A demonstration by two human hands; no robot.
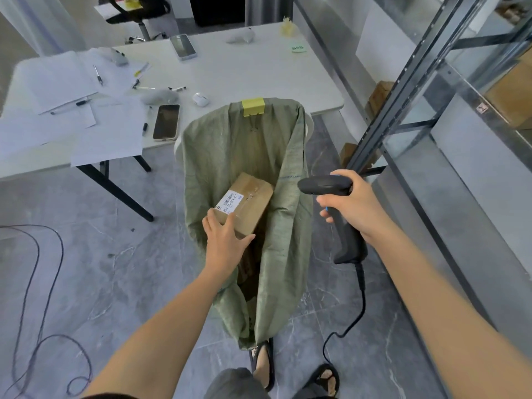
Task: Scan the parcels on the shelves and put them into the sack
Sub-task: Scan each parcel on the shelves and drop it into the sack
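Observation:
A green woven sack [282,226] stands open on the floor in front of me, its far rim held by a yellow clip [253,106]. My left hand [227,243] grips the near end of a brown cardboard parcel [253,201] with a white barcode label, inside the sack's mouth. More brown parcels lie deeper in the sack, partly hidden. My right hand [349,201] holds a black corded barcode scanner [325,187] just right of the sack, its head pointing left.
A white table [259,79] behind the sack carries papers, pens and two phones [166,121]. A metal shelf rack [403,96] with cardboard parcels [512,96] stands on the right. A loose cable [37,283] loops on the tiled floor at left. My sandalled feet are below.

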